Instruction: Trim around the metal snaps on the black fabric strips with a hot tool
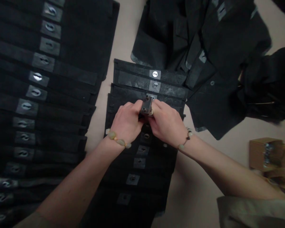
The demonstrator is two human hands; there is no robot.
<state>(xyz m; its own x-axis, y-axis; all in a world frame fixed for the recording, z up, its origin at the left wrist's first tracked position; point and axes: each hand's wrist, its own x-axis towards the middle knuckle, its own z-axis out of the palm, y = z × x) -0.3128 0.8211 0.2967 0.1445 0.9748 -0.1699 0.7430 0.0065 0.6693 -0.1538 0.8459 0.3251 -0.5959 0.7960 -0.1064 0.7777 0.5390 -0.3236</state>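
My left hand (126, 122) and my right hand (167, 122) meet in the middle of the view, both closed around a dark metal tool (146, 107). Only its blocky end with small round holes shows between my thumbs; the rest is hidden by my fingers. Under my hands lies a column of overlapping black fabric pieces (132, 93). Each visible piece bears a grey square patch, several of them with a round metal fitting (155, 74). One such patch is partly covered by the tool.
Another overlapping row of black pieces with metal fittings (37, 76) fills the left side. Loosely heaped black pieces (218, 88) lie at the upper right, beside a dark bulky item (273, 85). A cardboard box (256, 155) stands at the right on the pale surface (192, 183).
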